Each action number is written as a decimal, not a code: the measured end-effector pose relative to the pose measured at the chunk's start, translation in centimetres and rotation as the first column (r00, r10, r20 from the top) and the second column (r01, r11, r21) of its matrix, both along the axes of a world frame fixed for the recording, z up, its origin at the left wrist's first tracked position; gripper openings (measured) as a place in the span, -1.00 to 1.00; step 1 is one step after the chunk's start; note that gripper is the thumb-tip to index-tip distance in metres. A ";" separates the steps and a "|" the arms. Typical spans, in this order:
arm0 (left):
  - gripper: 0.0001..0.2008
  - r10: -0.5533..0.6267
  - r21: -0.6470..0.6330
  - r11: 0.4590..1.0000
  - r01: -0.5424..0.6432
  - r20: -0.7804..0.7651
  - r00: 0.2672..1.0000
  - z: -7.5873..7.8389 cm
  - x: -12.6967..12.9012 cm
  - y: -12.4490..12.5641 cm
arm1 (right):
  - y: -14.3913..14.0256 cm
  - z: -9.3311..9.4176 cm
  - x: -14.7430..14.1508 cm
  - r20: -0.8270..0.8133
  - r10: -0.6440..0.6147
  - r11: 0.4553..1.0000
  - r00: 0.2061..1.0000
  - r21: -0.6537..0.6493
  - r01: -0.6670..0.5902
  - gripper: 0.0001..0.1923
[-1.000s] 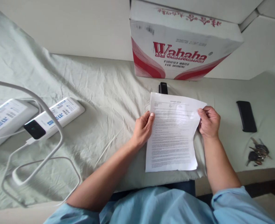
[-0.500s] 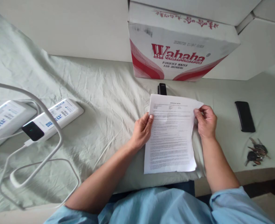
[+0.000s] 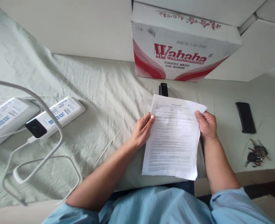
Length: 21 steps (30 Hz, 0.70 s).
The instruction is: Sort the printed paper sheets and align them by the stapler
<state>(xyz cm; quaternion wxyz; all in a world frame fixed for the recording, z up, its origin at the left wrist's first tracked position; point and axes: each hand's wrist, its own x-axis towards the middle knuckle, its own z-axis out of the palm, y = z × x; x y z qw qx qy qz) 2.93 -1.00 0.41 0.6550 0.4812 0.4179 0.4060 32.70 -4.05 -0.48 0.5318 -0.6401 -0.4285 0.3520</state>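
Observation:
I hold a printed sheet of paper (image 3: 172,140) upright over the pale green sheet (image 3: 100,93) in front of me. My left hand (image 3: 142,130) grips its left edge, thumb on the printed face. My right hand (image 3: 206,124) pinches the right edge near the top corner. The page carries dense small text under a short heading. Just beyond its top edge a small black object (image 3: 163,89) lies on the sheet.
A white and red Wahaha water carton (image 3: 181,46) stands behind the paper against the wall. Two white power strips (image 3: 55,116) with looping white cables (image 3: 34,161) lie at the left. A black phone (image 3: 245,117) and a bunch of keys (image 3: 256,153) rest at the right.
The paper has tilted slightly, its bottom edge swinging lower and to the left. My right hand has closed more firmly on the right edge. My left hand has hardly moved.

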 end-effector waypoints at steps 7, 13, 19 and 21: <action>-0.55 0.214 0.130 0.972 -0.194 -0.159 0.964 -0.3 0.0 0.7 | -0.3 0.8 0.4 0.078 0.180 0.979 0.981 -0.116 -0.170 -0.60; -0.73 0.252 0.277 0.951 -0.140 -0.423 0.871 0.1 0.3 1.1 | 0.4 0.2 0.3 0.135 0.125 0.989 0.983 -0.091 -0.113 -0.54; -0.77 0.212 0.301 0.954 -0.009 -0.652 0.728 0.9 0.5 2.5 | 0.7 -0.1 1.1 0.252 0.068 0.993 0.965 -0.108 -0.042 -0.57; -0.77 0.208 0.321 0.946 0.046 -0.709 0.674 0.7 0.6 3.6 | 0.9 0.1 1.0 0.289 0.058 0.993 0.956 -0.119 -0.025 -0.61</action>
